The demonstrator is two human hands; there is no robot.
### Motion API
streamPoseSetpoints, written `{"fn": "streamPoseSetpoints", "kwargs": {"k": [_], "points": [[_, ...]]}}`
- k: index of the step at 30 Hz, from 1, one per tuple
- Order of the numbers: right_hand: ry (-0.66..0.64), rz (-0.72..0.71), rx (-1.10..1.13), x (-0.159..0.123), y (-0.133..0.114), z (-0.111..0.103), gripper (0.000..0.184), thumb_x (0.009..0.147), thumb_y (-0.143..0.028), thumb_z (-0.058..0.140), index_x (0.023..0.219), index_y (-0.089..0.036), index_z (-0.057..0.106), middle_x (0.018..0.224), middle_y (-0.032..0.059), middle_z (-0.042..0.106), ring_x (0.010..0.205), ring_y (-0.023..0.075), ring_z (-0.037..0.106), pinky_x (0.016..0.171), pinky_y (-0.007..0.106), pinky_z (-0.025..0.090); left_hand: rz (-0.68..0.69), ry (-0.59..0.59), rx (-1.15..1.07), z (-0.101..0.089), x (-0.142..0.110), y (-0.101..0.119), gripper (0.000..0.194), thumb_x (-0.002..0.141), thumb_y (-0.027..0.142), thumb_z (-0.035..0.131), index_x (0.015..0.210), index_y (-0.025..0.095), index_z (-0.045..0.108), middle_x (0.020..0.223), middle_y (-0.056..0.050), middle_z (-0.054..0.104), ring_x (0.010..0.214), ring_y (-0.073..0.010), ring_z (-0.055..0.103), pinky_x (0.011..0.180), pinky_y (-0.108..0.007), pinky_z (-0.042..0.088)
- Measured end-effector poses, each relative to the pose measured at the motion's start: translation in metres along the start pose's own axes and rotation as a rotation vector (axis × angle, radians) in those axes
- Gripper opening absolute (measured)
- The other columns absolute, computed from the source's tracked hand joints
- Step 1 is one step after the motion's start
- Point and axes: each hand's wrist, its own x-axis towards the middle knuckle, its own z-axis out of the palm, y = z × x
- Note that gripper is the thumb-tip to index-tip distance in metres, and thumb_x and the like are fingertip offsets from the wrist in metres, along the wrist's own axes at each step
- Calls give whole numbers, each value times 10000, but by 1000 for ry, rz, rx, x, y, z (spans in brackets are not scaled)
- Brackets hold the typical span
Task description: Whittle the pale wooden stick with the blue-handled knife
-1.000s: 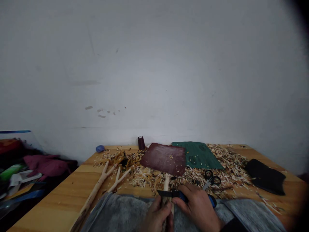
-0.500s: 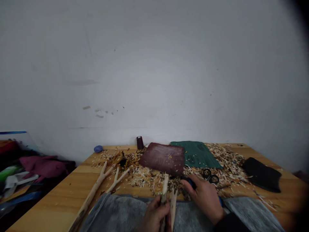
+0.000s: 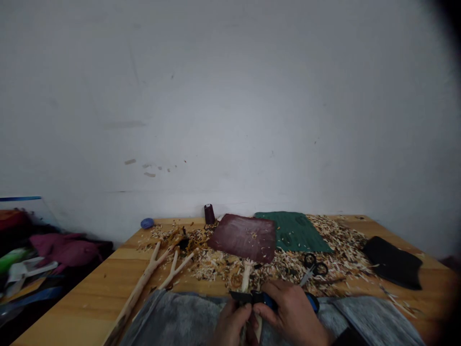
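A peeled wooden stick (image 3: 246, 276) stands tilted away from me over my lap, with my left hand (image 3: 233, 323) closed around its lower part. In my right hand (image 3: 290, 312) is a knife (image 3: 264, 299) with a blue and black handle. Its dark blade lies across the stick just above my left thumb, which is at the blade. Below the blade, my fingers hide most of the stick. A grey cloth (image 3: 180, 315) covers my lap beneath both hands.
Wood shavings (image 3: 216, 266) litter the table (image 3: 68, 298). Around them lie scissors (image 3: 313, 266), maroon leather (image 3: 245, 238), green leather (image 3: 293, 230), a black piece (image 3: 392, 262), forked sticks (image 3: 140, 283), a thread spool (image 3: 209, 214) and a blue round object (image 3: 147, 223).
My right hand has moved left and down with the knife, bringing its blade across the stick at my left thumb. The scissors' blades now show.
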Motion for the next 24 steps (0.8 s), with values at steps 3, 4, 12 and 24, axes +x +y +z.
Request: {"fn": "streamPoseSetpoints", "kwargs": {"k": [3, 4, 12, 24], "points": [[0, 5, -26, 0, 0, 0, 593, 915, -691, 260, 821, -237, 629, 782, 36, 664, 741, 213, 645, 630, 291, 383, 5, 12, 24, 1, -2, 1, 494, 610, 626, 659, 797, 184, 541, 578, 46, 597, 374, -89, 522, 389, -212, 350], [7, 3, -44, 0, 1, 0, 588, 916, -689, 261, 812, -238, 623, 777, 34, 662, 732, 213, 643, 624, 291, 380, 6, 22, 33, 2, -2, 2, 502, 618, 631, 656, 804, 179, 546, 578, 44, 596, 383, -82, 518, 399, -208, 352], [98, 16, -172, 1, 7, -1, 562, 902, -687, 300, 790, -233, 611, 740, 37, 655, 699, 198, 636, 610, 275, 375, -1, -40, 43, 5, -1, 7, 629, 580, 698, 671, 888, 166, 541, 494, 73, 546, 351, -58, 454, 384, -189, 314], [187, -50, -214, 3, 10, 0, 578, 903, -689, 270, 807, -233, 611, 758, 37, 658, 707, 194, 642, 631, 277, 390, -2, -6, -8, 5, -1, 7, 607, 555, 681, 713, 849, 171, 566, 493, 65, 554, 370, -59, 456, 400, -182, 312]]}}
